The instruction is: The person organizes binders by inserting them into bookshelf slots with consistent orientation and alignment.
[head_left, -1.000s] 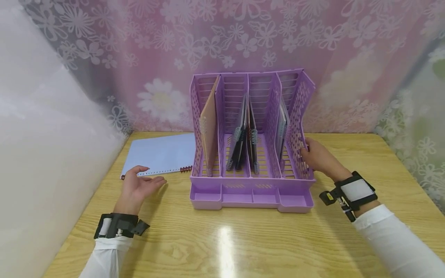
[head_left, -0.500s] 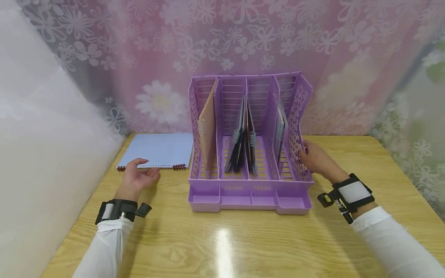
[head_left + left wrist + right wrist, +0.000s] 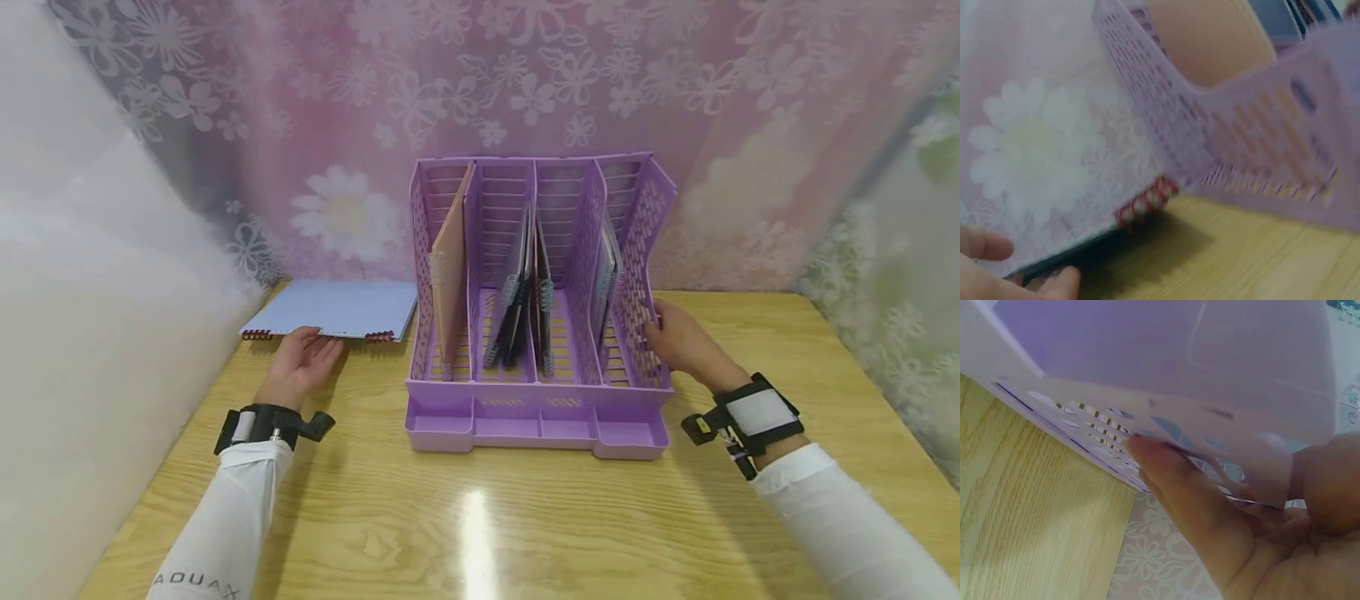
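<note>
On the left lies a pale blue spiral notebook point(image 3: 341, 307) with dark red rings point(image 3: 1146, 203) along its near edge. My left hand point(image 3: 300, 367) pinches that edge, thumb above and fingers underneath. In the left wrist view the edge is lifted off the table, with a shadow below it. A purple desk file organizer point(image 3: 536, 410) stands to the right of the notebook. My right hand point(image 3: 690, 343) grips the organizer's right side wall, thumb on the outside; some of its fingers are hidden behind the wall.
The organizer has upright compartments holding a tan notebook point(image 3: 448, 292), dark notebooks point(image 3: 513, 308) in the middle and grey ones point(image 3: 606, 283) at the right. Shallow trays run along its front. A flowered curtain point(image 3: 345, 208) hangs behind the wooden table point(image 3: 375, 517).
My left hand has moved away from me and now holds the notebook's near edge, which has swung straighter, shifted back and risen. My right hand stays on the organizer.
</note>
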A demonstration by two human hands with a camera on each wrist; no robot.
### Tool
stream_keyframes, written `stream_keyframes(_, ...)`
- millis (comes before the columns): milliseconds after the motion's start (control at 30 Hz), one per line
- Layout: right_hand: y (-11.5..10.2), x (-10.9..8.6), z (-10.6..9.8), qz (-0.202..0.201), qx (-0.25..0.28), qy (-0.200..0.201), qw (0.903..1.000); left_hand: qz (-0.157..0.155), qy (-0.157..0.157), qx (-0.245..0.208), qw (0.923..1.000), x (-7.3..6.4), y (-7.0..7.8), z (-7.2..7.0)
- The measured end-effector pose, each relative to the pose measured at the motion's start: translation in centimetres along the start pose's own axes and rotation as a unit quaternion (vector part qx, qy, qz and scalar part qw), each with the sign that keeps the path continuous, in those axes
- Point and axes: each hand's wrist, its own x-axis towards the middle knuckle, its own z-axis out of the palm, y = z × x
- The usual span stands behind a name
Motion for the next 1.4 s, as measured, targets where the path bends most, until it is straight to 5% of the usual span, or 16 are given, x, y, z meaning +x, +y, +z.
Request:
stream_keyframes(333,0.0,0.0,0.0,0.005,-0.012,0.000,0.9999,0.015,-0.007,0.145,0.9893,2.1,0.6,-0.3)
stream_keyframes(667,-0.1,0.1,-0.4,0.001,-0.023,0.001,0.9997,0.138,-0.044,0.235,0.9612,-0.9,0.2,-0.9)
stream_keyframes(1033,0.1,0.2,-0.1,0.008,-0.013,-0.002,0.9999,0.169,-0.063,0.272,0.9453,-2.9,-0.1,-1.7)
stream_keyframes(1133,0.2,0.3,-0.1,0.007,-0.008,-0.002,0.9999,0.195,-0.069,0.315,0.9262,-3.1,-0.1,-1.9)
stream_keyframes(1400,0.3,0.2,-0.1,0.008,-0.010,0.006,0.9999,0.284,-0.088,0.454,0.8403,-4.0,-0.2,-1.3)
